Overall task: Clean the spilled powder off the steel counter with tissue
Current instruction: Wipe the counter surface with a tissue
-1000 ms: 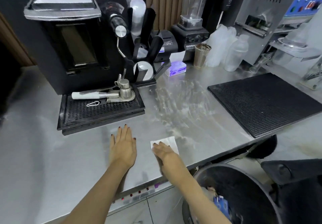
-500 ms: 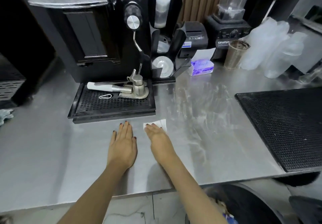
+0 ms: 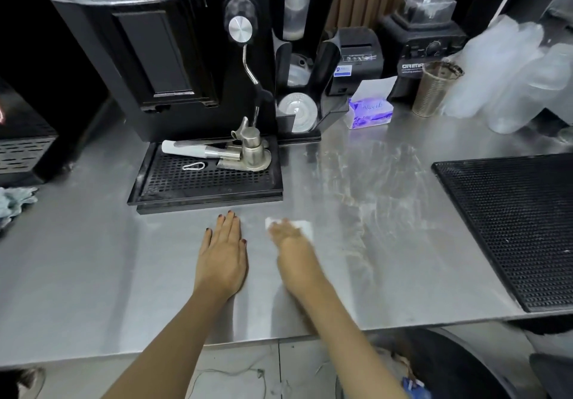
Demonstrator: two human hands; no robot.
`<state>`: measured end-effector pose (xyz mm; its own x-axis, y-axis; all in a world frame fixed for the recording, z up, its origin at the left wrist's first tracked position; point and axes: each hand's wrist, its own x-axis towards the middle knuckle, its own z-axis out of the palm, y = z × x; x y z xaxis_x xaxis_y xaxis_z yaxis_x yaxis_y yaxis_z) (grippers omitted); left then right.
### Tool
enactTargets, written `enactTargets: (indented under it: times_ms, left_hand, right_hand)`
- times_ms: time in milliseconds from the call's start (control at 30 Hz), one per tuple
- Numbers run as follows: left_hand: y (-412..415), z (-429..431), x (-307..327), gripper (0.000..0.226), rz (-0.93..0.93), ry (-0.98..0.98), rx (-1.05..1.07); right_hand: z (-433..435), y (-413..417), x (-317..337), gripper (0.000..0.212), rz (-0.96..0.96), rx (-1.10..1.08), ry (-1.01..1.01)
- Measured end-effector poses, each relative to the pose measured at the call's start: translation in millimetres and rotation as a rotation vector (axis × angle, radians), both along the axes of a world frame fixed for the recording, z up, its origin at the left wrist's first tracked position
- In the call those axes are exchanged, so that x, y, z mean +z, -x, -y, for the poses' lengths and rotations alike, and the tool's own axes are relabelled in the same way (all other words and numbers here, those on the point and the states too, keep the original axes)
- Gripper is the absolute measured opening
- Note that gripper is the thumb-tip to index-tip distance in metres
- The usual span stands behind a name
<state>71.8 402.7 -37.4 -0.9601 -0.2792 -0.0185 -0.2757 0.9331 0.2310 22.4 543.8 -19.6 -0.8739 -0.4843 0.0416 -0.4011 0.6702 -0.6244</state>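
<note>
My right hand [image 3: 290, 243] lies flat on a white tissue [image 3: 305, 228] and presses it onto the steel counter [image 3: 93, 274]; the hand is motion-blurred. White powder smears [image 3: 372, 187] streak the counter to the right of the tissue, between the drip tray and the black mat. My left hand [image 3: 224, 253] rests palm down on the counter with straight fingers, just left of the tissue and in front of the drip tray.
A black coffee machine [image 3: 161, 54] with a drip tray [image 3: 207, 181] and a metal portafilter [image 3: 245, 153] stands behind my hands. A purple tissue box [image 3: 370, 113], metal cup [image 3: 434, 91], blender and plastic bottles line the back. A black rubber mat [image 3: 521, 222] lies right. A bin [image 3: 434, 367] sits below the counter edge.
My right hand slid the tissue away from the front edge toward the drip tray, then a little to the right. My left hand stayed flat. The camera view shifted left.
</note>
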Motion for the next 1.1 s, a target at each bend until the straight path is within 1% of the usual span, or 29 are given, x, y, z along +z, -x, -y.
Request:
enactTargets:
  times_ms: [33,100,167,233,300,333,367,400,433,500,533,567,700,733,800,867,933,967,1033,1100]
  left_hand:
    - [0,0,0,0.051,0.002,0.002,0.0]
    - [-1,-1,0,0.051,0.008,0.0,0.001]
    - [-1,-1,0,0.052,0.006,0.006,0.0]
    - [0,-2,0,0.052,0.001,0.01,-0.003]
    - [0,-1,1,0.052,-0.002,0.01,-0.002]
    - [-1,-1,1,0.052,0.001,0.01,-0.003]
    - [-2,-1,1,0.052,0.006,0.011,-0.003]
    - [-2,-1,1,0.052,0.008,0.011,-0.003]
    - [-2,-1,1,0.052,0.007,0.011,-0.002]
    - [-1,0,0,0.052,0.002,0.006,-0.002]
    - [-1,0,0,0.052,0.001,0.003,-0.002]
    - [-1,0,0,0.051,0.003,0.0,-0.001]
    - [-2,0,0,0.051,0.009,-0.003,-0.003]
    - [-2,-1,0,0.051,0.011,0.0,-0.005]
    - [-2,-1,0,0.051,0.01,0.005,-0.008]
    - [-2,0,0,0.051,0.006,0.004,-0.007]
    - [-1,-1,0,0.051,0.006,0.006,-0.005]
    - [-1,0,0,0.051,0.006,0.011,-0.005]
    - [0,1,0,0.052,0.005,0.016,-0.007]
    - [-1,1,-1,0.052,0.004,0.015,-0.009]
  right_hand:
    - [10,-6,-5,0.052,-0.03,0.066,-0.043]
    - [18,-3,-15,0.055,-0.003,0.114,-0.095]
    - [3,26,-19,0.056,-0.029,0.012,-0.034]
    - [-22,56,-18,0.046,-0.008,-0.19,0.016]
    - [-43,74,-18,0.04,0.065,-0.386,0.002]
    - [-47,74,-17,0.038,0.088,-0.449,-0.016]
    - [-45,68,-15,0.038,0.081,-0.455,-0.048]
    - [-35,57,-14,0.038,0.069,-0.409,-0.046]
    - [-21,39,-16,0.038,0.033,-0.297,-0.043]
    - [12,3,-18,0.044,0.022,-0.032,-0.014]
    - [23,-6,-19,0.047,0.018,0.048,0.0]
    - [31,-5,-20,0.049,0.013,0.068,-0.002]
    - [19,28,-17,0.047,-0.044,0.006,-0.041]
    - [7,38,-18,0.046,-0.041,-0.03,-0.038]
    - [-22,55,-16,0.041,0.008,-0.19,0.003]
    - [-48,62,-15,0.04,0.064,-0.317,-0.031]
    - [-51,50,-13,0.043,0.081,-0.352,-0.076]
    - [-43,35,-10,0.045,0.057,-0.312,-0.056]
    - [-18,-8,-7,0.062,0.017,-0.096,0.026]
    - [-8,-47,-11,0.063,0.028,0.114,-0.014]
